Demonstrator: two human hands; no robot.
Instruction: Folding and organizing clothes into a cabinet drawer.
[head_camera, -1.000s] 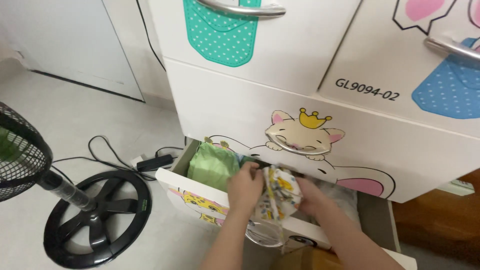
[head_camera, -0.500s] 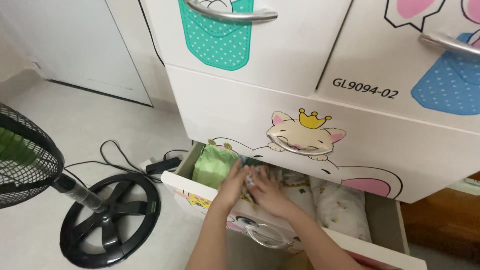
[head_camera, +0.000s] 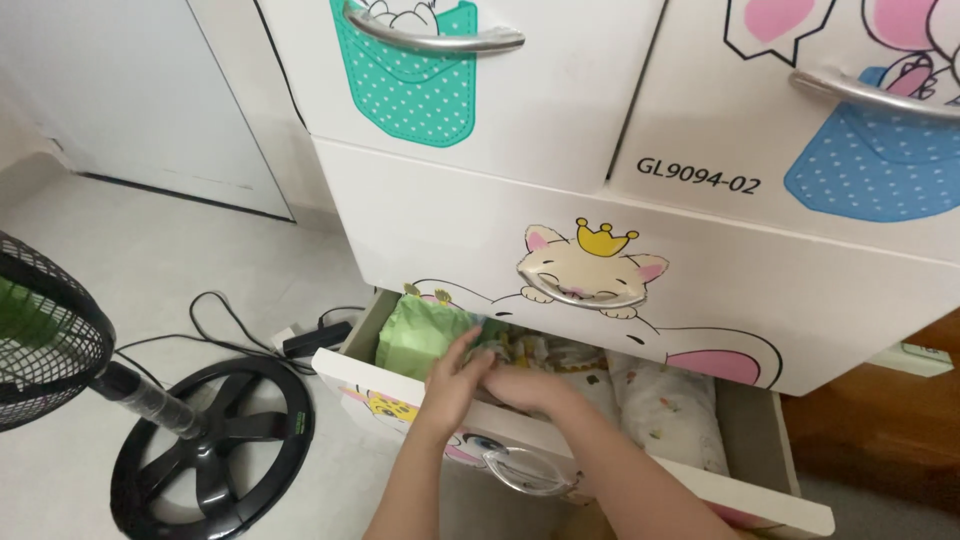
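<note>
Both hands (head_camera: 490, 378) press soft, perhaps folded cloth (head_camera: 535, 350)

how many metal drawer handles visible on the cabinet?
4. One on the teal-pocket drawer top left, one on the blue-pocket drawer top right, one across the cat's face mid-front, one on the open bottom drawer below the hands. More may lie outside the frame.

Bright, even indoor light; sharp
</note>
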